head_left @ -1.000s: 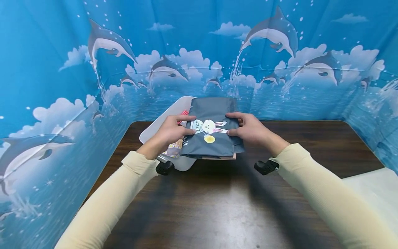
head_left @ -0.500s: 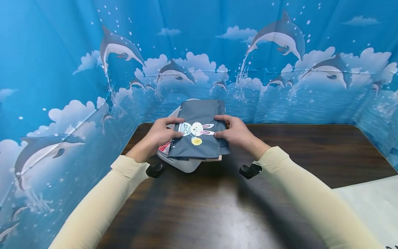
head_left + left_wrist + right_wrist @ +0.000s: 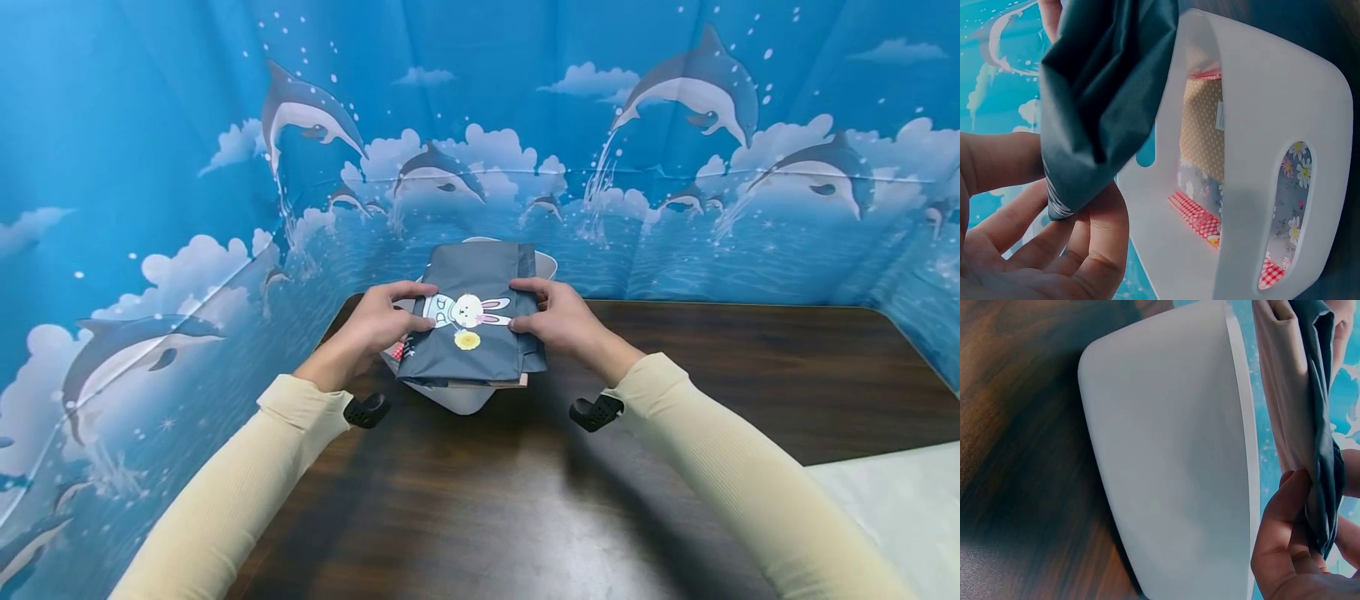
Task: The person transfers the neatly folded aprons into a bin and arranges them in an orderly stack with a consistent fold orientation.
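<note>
Seen from the head camera, both hands hold a folded dark grey cloth (image 3: 472, 321) printed with a white rabbit, near the centre of the frame, just above a white basket (image 3: 465, 398) that stands on the dark wooden table (image 3: 675, 400). The left hand (image 3: 372, 327) pinches the cloth's left edge, thumb on top, and the right hand (image 3: 558, 321) pinches its right edge the same way; the two hands are apart, with the rabbit print between them. A pale, pinkish-beige layer (image 3: 491, 383) peeps out under the cloth's lower edge.

From the left wrist, the basket (image 3: 1254, 156) shows what the head view mostly hides: folded fabrics inside it, one tan with dots (image 3: 1202, 128), one red-and-white checked (image 3: 1196, 215), and a grey daisy print (image 3: 1291, 206) seen through the oval handle hole. The grey cloth (image 3: 1100, 94) hangs at upper left over the left hand's curled fingers (image 3: 1094, 250).

From the right wrist, the basket's plain white outer wall (image 3: 1172, 462) fills the middle, and at right the fingers (image 3: 1282, 537) clamp the grey cloth (image 3: 1322, 444) together with the pale layer (image 3: 1279, 387) stacked against it.
</note>
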Tool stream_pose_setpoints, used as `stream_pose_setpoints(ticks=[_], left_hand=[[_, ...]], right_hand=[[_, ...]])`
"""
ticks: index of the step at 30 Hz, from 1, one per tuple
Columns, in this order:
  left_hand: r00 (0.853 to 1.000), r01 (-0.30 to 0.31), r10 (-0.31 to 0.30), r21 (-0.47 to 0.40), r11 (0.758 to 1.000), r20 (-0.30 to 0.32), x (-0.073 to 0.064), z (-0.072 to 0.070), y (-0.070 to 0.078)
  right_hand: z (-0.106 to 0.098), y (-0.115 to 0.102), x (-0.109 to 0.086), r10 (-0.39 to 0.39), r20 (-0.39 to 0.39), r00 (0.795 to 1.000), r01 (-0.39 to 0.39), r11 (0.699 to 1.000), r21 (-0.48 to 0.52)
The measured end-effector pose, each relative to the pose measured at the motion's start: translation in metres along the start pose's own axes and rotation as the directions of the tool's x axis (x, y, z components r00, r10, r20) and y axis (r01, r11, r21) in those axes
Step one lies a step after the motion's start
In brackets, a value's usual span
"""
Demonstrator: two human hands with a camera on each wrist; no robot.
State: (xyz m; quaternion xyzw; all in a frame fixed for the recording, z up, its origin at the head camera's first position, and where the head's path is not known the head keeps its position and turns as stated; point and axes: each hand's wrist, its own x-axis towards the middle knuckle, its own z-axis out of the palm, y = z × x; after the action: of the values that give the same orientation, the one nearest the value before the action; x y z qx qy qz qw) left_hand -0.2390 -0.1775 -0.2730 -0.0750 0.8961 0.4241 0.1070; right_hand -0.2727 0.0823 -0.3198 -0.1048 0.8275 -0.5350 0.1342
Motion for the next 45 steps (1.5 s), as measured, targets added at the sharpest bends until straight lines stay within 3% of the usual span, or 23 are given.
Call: stream_pose_setpoints(ticks=[17,26,35,45], left_hand=[[1.000,0.001,-0.001,-0.026,1.000,0.008,0.008,0.010,-0.006],[1.000,-0.015,0.015,0.078,0.997,0.004,0.013,0.027,-0.026],[0.998,-0.039,0.040,0.022,0.999,-0.052,0.012,0.030,-0.021],[0.997,-0.033,0.033,0.000,0.999,-0.067,0.015,0.030,-0.019]], right_hand=[[0.004,0.011,0.002,0.031,-0.005,1.000,-0.031,1.000,-0.004],[0.009,0.027,0.000,0.065,0.022,0.998,-0.064,0.998,-0.015],[0.005,0.031,-0.002,0.060,-0.006,0.998,-0.060,0.998,0.002],[0.002,0.034,-0.004,0.067,0.044,0.997,-0.072,0.992,0.108]])
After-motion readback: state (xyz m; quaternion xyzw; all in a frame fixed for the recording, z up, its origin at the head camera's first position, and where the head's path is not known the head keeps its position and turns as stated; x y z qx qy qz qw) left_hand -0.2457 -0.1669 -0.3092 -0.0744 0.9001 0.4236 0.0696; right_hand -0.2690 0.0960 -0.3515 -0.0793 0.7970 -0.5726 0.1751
